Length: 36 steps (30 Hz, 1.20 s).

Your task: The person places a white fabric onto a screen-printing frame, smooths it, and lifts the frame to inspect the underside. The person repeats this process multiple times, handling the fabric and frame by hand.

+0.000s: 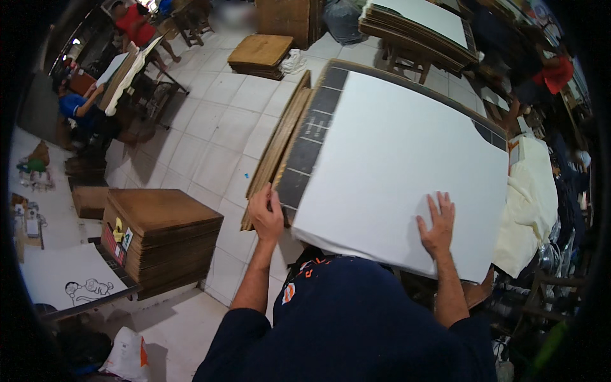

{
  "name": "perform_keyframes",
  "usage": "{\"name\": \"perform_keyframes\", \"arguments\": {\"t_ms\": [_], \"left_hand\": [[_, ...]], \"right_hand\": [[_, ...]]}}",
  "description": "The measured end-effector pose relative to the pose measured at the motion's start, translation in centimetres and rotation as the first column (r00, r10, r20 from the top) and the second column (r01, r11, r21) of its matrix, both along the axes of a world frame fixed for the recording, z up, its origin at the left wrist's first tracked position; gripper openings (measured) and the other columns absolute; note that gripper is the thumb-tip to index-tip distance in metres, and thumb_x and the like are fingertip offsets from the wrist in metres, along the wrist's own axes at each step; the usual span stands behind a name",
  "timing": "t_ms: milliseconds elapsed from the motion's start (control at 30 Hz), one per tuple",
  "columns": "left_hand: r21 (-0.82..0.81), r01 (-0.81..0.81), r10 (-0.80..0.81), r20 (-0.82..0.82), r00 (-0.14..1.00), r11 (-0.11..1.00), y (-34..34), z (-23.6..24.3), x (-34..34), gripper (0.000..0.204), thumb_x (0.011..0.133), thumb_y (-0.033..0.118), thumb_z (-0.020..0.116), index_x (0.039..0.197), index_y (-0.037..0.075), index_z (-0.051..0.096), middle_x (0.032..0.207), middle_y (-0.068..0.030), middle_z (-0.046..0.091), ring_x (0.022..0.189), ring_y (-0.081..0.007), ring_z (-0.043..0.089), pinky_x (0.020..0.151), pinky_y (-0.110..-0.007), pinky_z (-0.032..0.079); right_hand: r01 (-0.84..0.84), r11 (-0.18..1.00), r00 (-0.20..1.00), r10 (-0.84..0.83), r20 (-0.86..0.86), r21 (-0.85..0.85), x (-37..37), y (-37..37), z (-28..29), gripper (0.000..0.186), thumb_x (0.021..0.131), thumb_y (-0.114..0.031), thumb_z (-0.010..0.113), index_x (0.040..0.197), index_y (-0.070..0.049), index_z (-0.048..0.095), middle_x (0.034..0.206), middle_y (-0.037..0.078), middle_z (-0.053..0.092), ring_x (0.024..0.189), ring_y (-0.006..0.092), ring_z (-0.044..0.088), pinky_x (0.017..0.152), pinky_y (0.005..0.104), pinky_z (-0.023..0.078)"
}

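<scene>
Pressing flat on a large white sheet (pixel 394 159), the right hand (pixel 438 224) lies palm-down w/ fingers spread wide, near the sheet's closest edge; it grips nothing. The left hand (pixel 266 215) sits at the sheet's near-left corner, fingers curled narrow around the edge of the dark grid-marked board (pixel 312 137) under the sheet; whether it pinches the board alone or the sheet too cannot be told. Sheet covers most of the board, leaving a dark strip showing just beyond the left hand. Just left of that hand, a stack of brown cardboard panels (pixel 280 143) stands on edge, leaning vs. the board. Further left & nearer the person, a squat pile of brown boards (pixel 162 235) rests beside a white sheet w/ a line drawing (pixel 70 277). Right of the right hand, cream-coloured cloth (pixel 528 197) lies bunched at the sheet's far side. Beyond both hands: white tiled floor (pixel 210 140), a low board pile (pixel 259 54), another desk stacked w/ panels (pixel 420 25). Other people (pixel 79 108) work at far left, well apart from the hands.
</scene>
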State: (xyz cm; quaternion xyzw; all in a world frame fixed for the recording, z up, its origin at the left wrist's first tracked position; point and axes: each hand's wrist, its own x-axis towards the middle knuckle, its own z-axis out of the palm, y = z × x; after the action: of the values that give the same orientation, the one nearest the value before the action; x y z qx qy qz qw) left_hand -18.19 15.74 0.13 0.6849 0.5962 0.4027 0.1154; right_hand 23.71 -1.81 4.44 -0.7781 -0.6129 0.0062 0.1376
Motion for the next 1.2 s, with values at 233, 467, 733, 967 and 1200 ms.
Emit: {"name": "perform_keyframes", "arguments": {"t_ms": [233,467,733,967,1200], "left_hand": [[-0.587,0.073,0.116,0.277,0.954,0.807,10.9,-11.1,-12.9,0.038,0.094,0.033,0.067,0.108,-0.002,0.072,0.095,-0.0121,0.074,0.084,-0.0206,0.066,0.077,-0.033,0.052],[-0.690,0.300,0.130,0.497,0.858,0.659,12.6,-13.4,-14.9,0.042,0.090,0.032,0.071,0.118,0.001,0.070,0.114,-0.0107,0.071,0.104,-0.0155,0.064,0.092,-0.030,0.048],[-0.232,-0.095,0.105,0.033,0.994,0.968,13.5,-13.4,-15.8,0.031,0.089,0.029,0.069,0.106,0.003,0.074,0.112,-0.0165,0.068,0.101,-0.0356,0.064,0.089,-0.039,0.050],[-0.274,-0.001,0.003,0.007,1.000,0.962,17.3,-9.4,-17.0,0.023,0.089,0.020,0.066,0.098,-0.001,0.070,0.086,-0.0217,0.069,0.082,-0.0418,0.066,0.070,-0.045,0.051],[0.348,0.066,-0.112,0.114,0.987,0.935,16.6,7.2,-12.5,0.009,0.086,0.004,0.067,0.094,0.000,0.068,0.073,-0.0152,0.056,0.069,-0.0364,0.054,0.064,-0.046,0.043]], "right_hand": [[0.276,0.961,0.933,-0.265,-0.245,0.011,-2.4,2.2,-0.5,0.048,0.093,-0.016,0.061,0.139,-0.006,0.051,0.144,0.021,0.044,0.135,0.0374,0.041,0.112,0.0483,0.034],[0.377,0.910,0.858,-0.272,-0.435,0.174,-12.8,2.9,0.7,0.059,0.093,-0.018,0.061,0.146,-0.003,0.039,0.129,0.021,0.048,0.121,0.0331,0.051,0.102,0.0451,0.044],[0.418,0.877,0.834,-0.267,-0.483,0.238,-15.3,4.1,1.4,0.066,0.090,-0.012,0.064,0.149,-0.006,0.036,0.121,0.017,0.051,0.111,0.0271,0.054,0.090,0.0399,0.049],[0.295,0.938,0.831,-0.159,-0.533,0.181,-18.9,5.3,3.0,0.059,0.088,-0.008,0.067,0.143,-0.005,0.044,0.115,0.015,0.055,0.089,0.0200,0.059,0.072,0.0310,0.052],[-0.305,0.952,0.568,0.212,-0.795,0.036,-25.7,12.7,6.0,0.039,0.097,-0.025,0.062,0.130,-0.005,0.059,0.119,0.016,0.065,0.100,0.0218,0.068,0.083,0.0310,0.054]]}}
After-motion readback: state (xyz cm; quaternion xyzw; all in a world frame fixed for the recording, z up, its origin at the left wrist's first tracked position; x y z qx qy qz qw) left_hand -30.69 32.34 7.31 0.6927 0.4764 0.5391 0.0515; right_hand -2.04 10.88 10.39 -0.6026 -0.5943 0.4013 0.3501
